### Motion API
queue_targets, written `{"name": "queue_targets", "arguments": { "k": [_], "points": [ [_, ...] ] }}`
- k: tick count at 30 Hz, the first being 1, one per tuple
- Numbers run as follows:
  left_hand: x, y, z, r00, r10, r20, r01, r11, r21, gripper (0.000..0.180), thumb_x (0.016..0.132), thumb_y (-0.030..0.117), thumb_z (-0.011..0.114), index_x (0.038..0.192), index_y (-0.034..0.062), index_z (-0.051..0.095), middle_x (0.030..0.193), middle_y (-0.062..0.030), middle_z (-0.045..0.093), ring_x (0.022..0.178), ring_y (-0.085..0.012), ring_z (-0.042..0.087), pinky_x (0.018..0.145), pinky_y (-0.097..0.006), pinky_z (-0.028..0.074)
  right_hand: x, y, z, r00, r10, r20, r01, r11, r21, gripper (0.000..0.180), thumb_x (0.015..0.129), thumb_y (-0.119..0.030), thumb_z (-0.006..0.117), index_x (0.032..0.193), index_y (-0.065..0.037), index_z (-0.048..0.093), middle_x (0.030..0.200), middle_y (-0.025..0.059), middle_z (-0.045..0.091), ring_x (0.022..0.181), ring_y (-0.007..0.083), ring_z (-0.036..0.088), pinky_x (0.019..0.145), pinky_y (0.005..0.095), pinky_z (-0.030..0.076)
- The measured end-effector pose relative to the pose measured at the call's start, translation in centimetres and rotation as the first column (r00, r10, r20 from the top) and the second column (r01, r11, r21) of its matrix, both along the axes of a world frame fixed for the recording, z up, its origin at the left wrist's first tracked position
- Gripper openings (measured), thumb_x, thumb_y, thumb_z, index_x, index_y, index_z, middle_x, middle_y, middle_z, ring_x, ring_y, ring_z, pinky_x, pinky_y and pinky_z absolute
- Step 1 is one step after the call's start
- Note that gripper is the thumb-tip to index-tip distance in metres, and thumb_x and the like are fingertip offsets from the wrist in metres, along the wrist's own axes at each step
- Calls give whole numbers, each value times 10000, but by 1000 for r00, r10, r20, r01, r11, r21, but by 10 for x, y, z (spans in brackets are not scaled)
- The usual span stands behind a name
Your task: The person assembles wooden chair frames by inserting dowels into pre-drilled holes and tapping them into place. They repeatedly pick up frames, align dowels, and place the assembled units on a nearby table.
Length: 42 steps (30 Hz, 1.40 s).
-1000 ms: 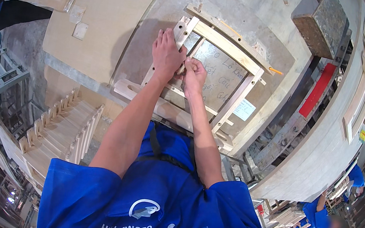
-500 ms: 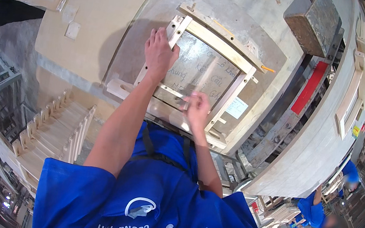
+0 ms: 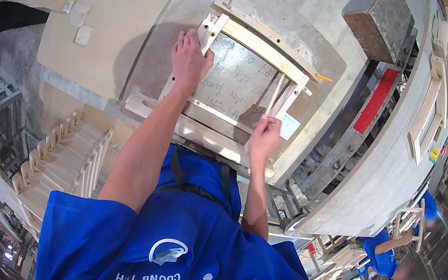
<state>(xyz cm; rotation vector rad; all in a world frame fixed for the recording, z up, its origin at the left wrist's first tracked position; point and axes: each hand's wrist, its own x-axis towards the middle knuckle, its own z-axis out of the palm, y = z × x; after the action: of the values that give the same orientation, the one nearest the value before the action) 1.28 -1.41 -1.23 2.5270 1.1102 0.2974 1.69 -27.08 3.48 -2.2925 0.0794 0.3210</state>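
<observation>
A pale rectangular wooden frame (image 3: 262, 48) lies on a grey board (image 3: 172, 20) that has handwriting on it. My left hand (image 3: 190, 64) grips the frame's left rail near its far corner, fingers curled over the wood. Inside the frame's right side, my right hand (image 3: 265, 138) pinches a thin wooden stick (image 3: 275, 92), which points away from me and leans close to the right rail. Whether the stick touches that rail I cannot tell. A longer wooden bar (image 3: 188, 125) with rounded ends runs along the near side of the frame.
An orange pencil (image 3: 323, 78) sticks out past the far right corner. Beyond stands a worn metal box (image 3: 378, 25), with a red strip (image 3: 376, 101) nearer. Slatted wooden parts (image 3: 63, 155) stand at lower left. At far right a person in blue (image 3: 385, 253) handles a wooden frame (image 3: 419, 229).
My right hand has moved right and slightly nearer to me, with the stick, from the frame's middle to its right side. The left hand keeps its place on the left rail.
</observation>
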Motion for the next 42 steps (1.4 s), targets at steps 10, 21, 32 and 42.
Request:
{"name": "queue_targets", "arguments": {
  "k": [10, 21, 32, 42],
  "points": [
    [1, -1, 2, 1000, 4, 20, -5, 1000, 18, 616, 750, 228, 693, 1263, -7, 445, 1212, -194, 588, 1252, -375, 497, 1002, -460, 413, 29, 44, -33, 982, -170, -80, 172, 985, 16, 183, 985, -157, 498, 921, 13, 523, 676, 135, 622, 620, 284, 618, 614, 405, 478],
    [0, -1, 3, 1000, 9, -3, -9, 1000, -8, 654, 752, 256, 699, 1295, -3, 443, 1237, -199, 579, 1274, -360, 481, 977, -477, 425, 27, 52, -63, 940, -329, 90, 301, 925, 232, 213, 999, -151, 509, 840, -10, 506, 673, 31, 516, 600, 128, 453, 589, 291, 400],
    [1, -1, 3, 1000, 5, 14, -5, 1000, -5, 634, 752, 248, 698, 1272, 2, 435, 1215, -188, 581, 1265, -374, 483, 993, -472, 411, 36, 54, -69, 923, -370, -105, 381, 842, 383, 227, 998, -183, 514, 882, 5, 566, 653, 26, 571, 583, 86, 483, 564, 247, 404],
    [1, 0, 2, 1000, 1, -19, -1, 1000, 2, 654, 752, 267, 701, 1284, -20, 449, 1242, -214, 574, 1270, -367, 482, 988, -475, 421, 0, 33, -53, 938, -195, -286, 272, 926, 263, 303, 1038, -221, 403, 900, -4, 562, 654, 59, 591, 499, 92, 479, 475, 246, 388]
  ]
}}
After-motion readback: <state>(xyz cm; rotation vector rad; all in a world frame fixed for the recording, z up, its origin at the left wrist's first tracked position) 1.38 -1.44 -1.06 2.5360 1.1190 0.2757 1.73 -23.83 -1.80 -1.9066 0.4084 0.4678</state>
